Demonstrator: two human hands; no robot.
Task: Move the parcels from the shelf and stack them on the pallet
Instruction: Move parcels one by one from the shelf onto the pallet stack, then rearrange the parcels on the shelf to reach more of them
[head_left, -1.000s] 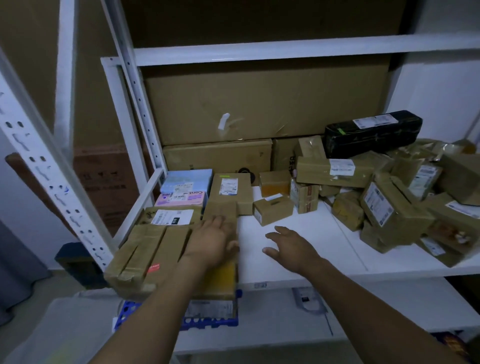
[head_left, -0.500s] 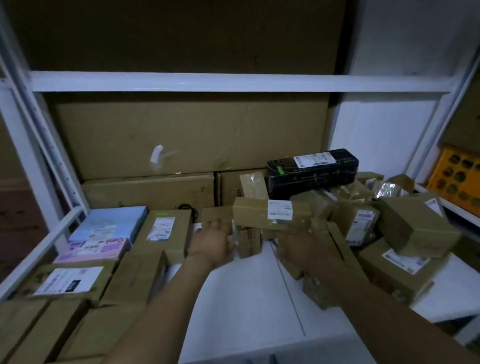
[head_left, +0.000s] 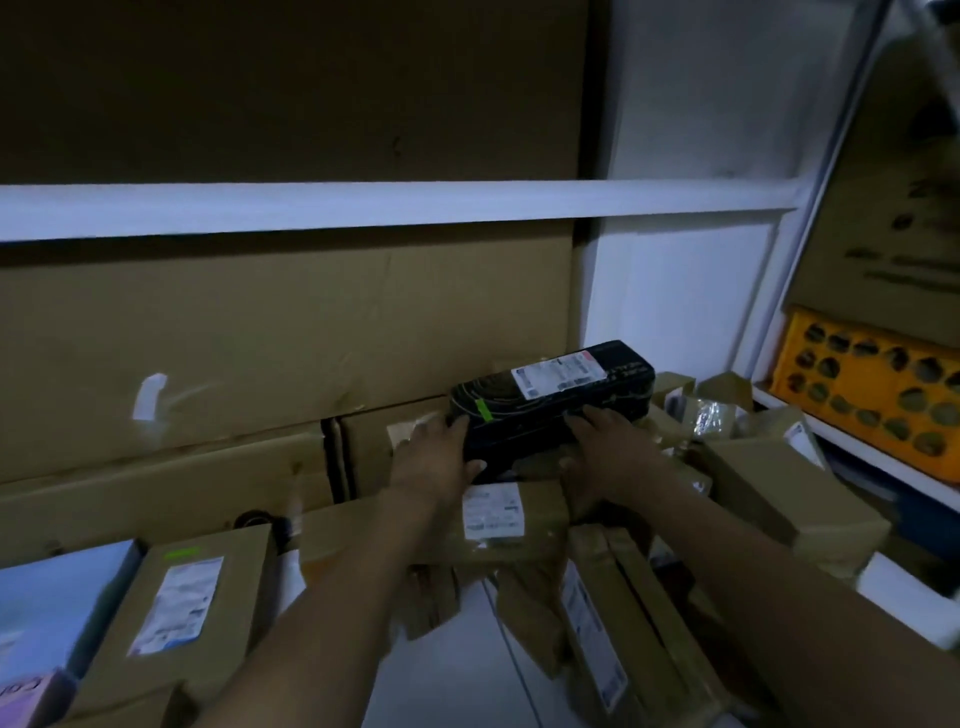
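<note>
A long black parcel (head_left: 550, 402) with a white label lies on top of the heap of brown parcels at the back of the white shelf (head_left: 447, 675). My left hand (head_left: 434, 460) grips its left end, fingers up the end face and thumb underneath. My right hand (head_left: 605, 447) holds its front edge near the middle, fingers curled onto the box. Just below my hands lies a long brown parcel (head_left: 543, 525) with a white label. The pallet is out of view.
Large cardboard boxes (head_left: 260, 338) stand against the back. A white shelf beam (head_left: 363, 208) runs overhead. Flat brown parcels (head_left: 176, 597) and a blue box (head_left: 52, 597) lie at the left, more brown parcels (head_left: 779, 483) at the right. A yellow crate (head_left: 862, 384) sits on the neighbouring shelf.
Both hands have moved from the front of the shelf up and back, past the long brown parcel, and now hold the black parcel. My view has swung up and to the right.
</note>
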